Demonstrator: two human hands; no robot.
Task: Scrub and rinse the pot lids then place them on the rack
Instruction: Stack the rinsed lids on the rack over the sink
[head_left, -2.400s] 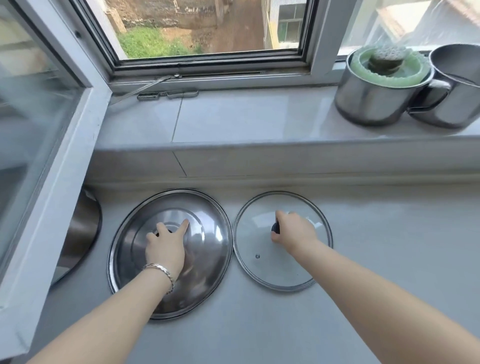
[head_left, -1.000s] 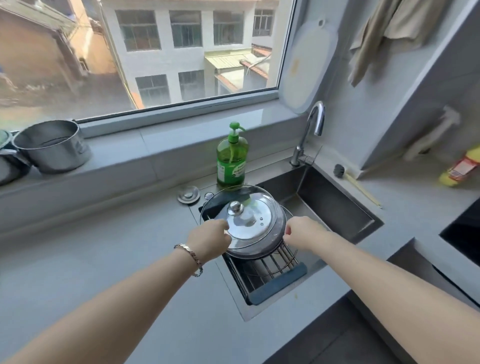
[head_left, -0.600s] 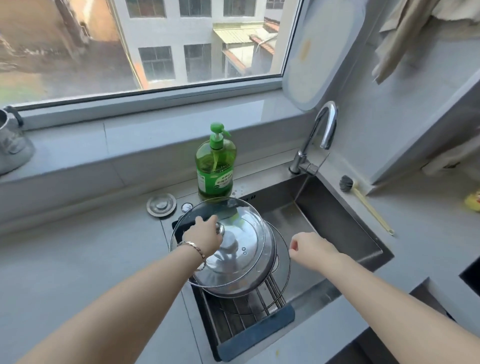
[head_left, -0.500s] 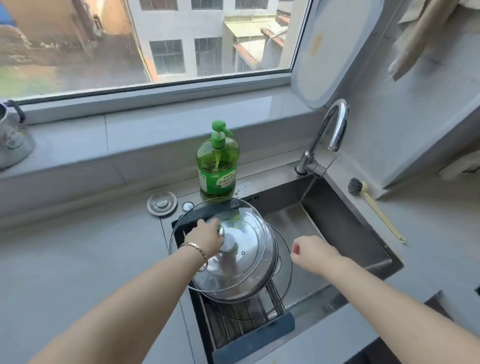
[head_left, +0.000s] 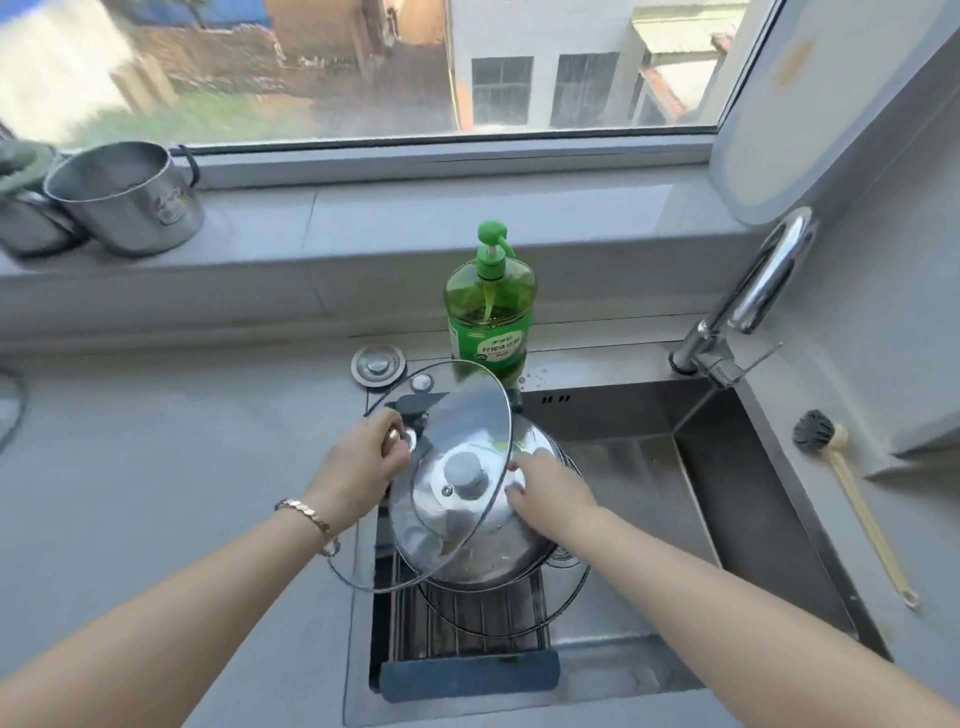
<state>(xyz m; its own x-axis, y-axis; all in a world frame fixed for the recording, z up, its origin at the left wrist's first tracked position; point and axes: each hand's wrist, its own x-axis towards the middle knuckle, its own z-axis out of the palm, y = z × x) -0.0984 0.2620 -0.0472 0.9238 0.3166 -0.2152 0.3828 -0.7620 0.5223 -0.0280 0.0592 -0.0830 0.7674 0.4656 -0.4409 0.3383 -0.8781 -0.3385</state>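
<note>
Nearest us, the drying rack (head_left: 467, 623) spans the left end of the sink (head_left: 737, 499), and the lids are stacked on it. Our left hand (head_left: 358, 462) is curled around the knob of the glass lid (head_left: 467, 405), which was lying nearly flat half a second ago and is now tipped up off the steel lid (head_left: 467, 540). Our right hand (head_left: 545, 488), which was hovering to the right, now lies with straight fingers on the steel lid's right side. A dark-rimmed lid (head_left: 582, 582) sits beneath. Behind, at the sink's back edge, stands a green dish soap bottle (head_left: 488, 317), and a steel pot (head_left: 124, 197) is on the window sill.
</note>
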